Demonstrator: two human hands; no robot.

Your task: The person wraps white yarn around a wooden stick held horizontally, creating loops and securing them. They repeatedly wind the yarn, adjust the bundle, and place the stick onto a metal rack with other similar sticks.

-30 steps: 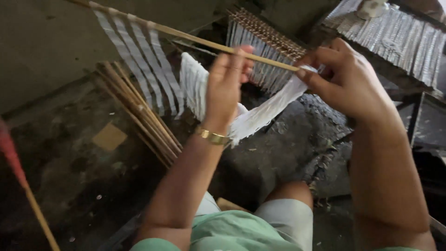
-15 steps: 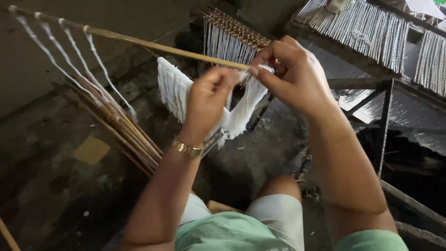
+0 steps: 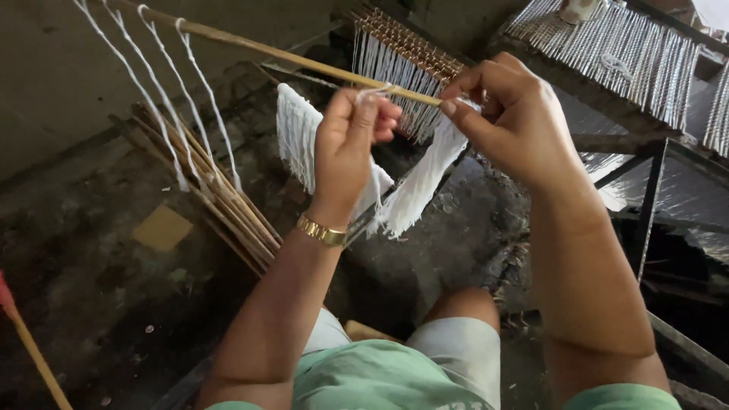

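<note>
Left hand point(image 3: 345, 152) pinches a white string point(image 3: 370, 94) looped at the stick point(image 3: 304, 61); right hand point(image 3: 516, 114) grips the stick's near end. Three strings point(image 3: 190, 99) hang tied farther along; most of the stick stays bare. A loose bundle of strings point(image 3: 414, 190) waits below.

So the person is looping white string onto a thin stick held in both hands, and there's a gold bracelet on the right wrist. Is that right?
Not quite. The gold bracelet is on the left wrist, not the right, as the head view shows. The rest holds: the left hand and right hand both hold the thin stick, with white string looped at the left fingers.
</note>
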